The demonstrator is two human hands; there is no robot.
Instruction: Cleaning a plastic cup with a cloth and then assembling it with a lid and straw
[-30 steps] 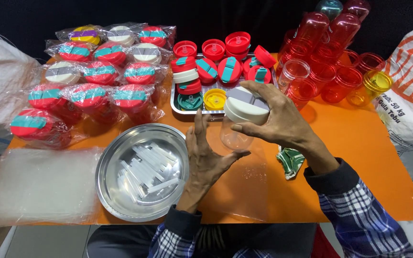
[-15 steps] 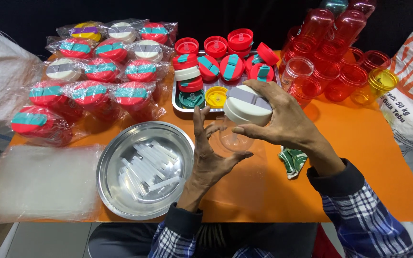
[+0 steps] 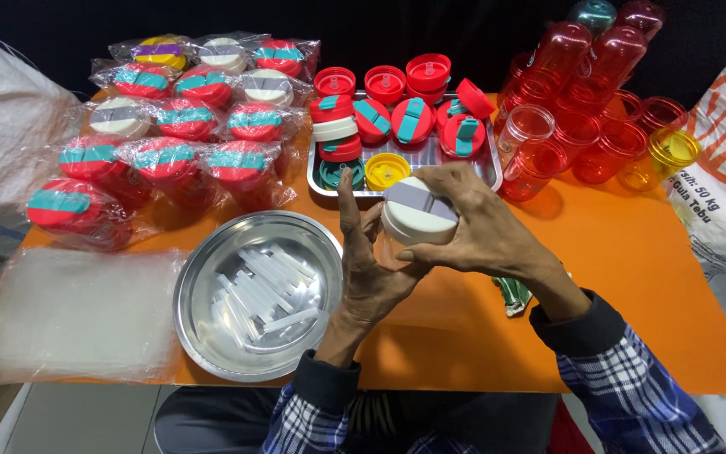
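Note:
My right hand (image 3: 481,227) grips a white round lid (image 3: 418,210) with a grey flip tab, set on top of a clear plastic jar (image 3: 390,250). My left hand (image 3: 367,269) cups the jar from below and the left, fingers upright against its side. Both hands are above the orange table (image 3: 632,277), just in front of a metal tray (image 3: 485,172) holding red, teal, white and yellow lids. A round steel bowl (image 3: 212,311) with several white plastic strips lies left of my left wrist.
Bagged, lidded jars (image 3: 170,151) fill the table's back left. Empty red, clear and yellow jars (image 3: 581,134) stand at the back right. A stack of clear plastic bags (image 3: 69,315) lies at the front left. White sacks flank both sides. A small green item (image 3: 510,294) lies under my right forearm.
Both hands stay on the jar and lid. My right hand has turned slightly on the lid, with its fingers shifted round the rim.

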